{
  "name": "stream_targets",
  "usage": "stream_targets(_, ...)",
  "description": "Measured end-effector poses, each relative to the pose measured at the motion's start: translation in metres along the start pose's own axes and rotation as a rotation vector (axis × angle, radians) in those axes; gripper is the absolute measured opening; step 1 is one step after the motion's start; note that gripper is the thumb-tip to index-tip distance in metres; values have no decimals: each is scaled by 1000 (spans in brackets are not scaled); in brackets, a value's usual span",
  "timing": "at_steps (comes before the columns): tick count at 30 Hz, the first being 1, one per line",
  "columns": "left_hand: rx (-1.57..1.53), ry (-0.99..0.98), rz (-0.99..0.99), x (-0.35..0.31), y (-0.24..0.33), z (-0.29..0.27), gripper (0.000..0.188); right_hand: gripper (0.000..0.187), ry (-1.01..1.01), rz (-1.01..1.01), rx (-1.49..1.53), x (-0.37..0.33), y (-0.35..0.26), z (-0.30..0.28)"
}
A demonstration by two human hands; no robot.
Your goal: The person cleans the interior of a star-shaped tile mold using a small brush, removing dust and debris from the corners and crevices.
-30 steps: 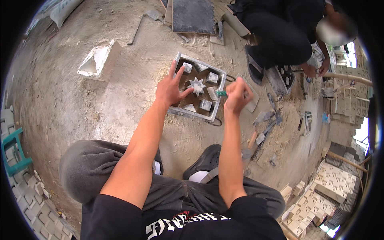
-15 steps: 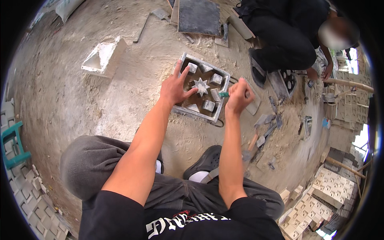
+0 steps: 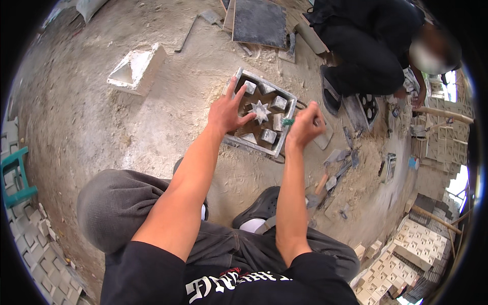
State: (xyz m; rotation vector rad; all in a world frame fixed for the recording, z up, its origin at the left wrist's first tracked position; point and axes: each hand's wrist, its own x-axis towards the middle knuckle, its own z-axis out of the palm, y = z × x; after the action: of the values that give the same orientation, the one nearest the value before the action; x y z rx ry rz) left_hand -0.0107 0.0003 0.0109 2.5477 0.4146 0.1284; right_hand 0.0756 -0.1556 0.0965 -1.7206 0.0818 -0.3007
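Note:
A square metal mould (image 3: pixel 254 146) lies on the ground in front of me, with a star-shaped core (image 3: pixel 260 112) at its centre and several pale blocks around it. My left hand (image 3: pixel 225 113) is spread over the mould's left side, fingers apart, fingertips at its rim and inner edge. Over the right side, my right hand (image 3: pixel 306 127) is closed round a small brush (image 3: pixel 288 122) whose green end points into the mould, close to a block there. The brush's handle is mostly hidden in the fist.
A white triangular-hollowed block (image 3: pixel 136 70) sits at far left. A dark board (image 3: pixel 260 23) lies beyond the mould. Another person (image 3: pixel 366 51) crouches at far right beside a second mould (image 3: pixel 367 109). Trowels (image 3: pixel 331 182) and scraps lie on the right; a green stool (image 3: pixel 18 175) stands far left.
The view has shifted slightly, so the mould appears a little further right and lower. My left hand stays on the mould; my right hand still holds the brush at its right side.

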Motion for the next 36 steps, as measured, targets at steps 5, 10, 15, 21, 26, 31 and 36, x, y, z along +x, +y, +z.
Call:
stream_targets(5,-19,-6,-16,2,5,3,89,38,-38,27,-188,9,6,9)
stream_targets(10,8,40,-1,2,-1,4,89,39,33,7,-39,-3,-7,4)
stream_targets(15,-9,68,12,1,0,7,88,38,-16,73,121,14,2,-1)
stream_targets(21,20,65,10,0,-3,8,87,37,-55,168,164,19,3,4)
stream_targets(26,-6,-33,-6,3,8,4,89,38,-126,93,-16,17,19,-4)
stream_targets(31,17,-17,0,0,1,2,90,42,-241,55,334,3,3,-26)
stream_targets(36,-13,1,0,4,4,0,90,41,-526,72,339,8,14,-36)
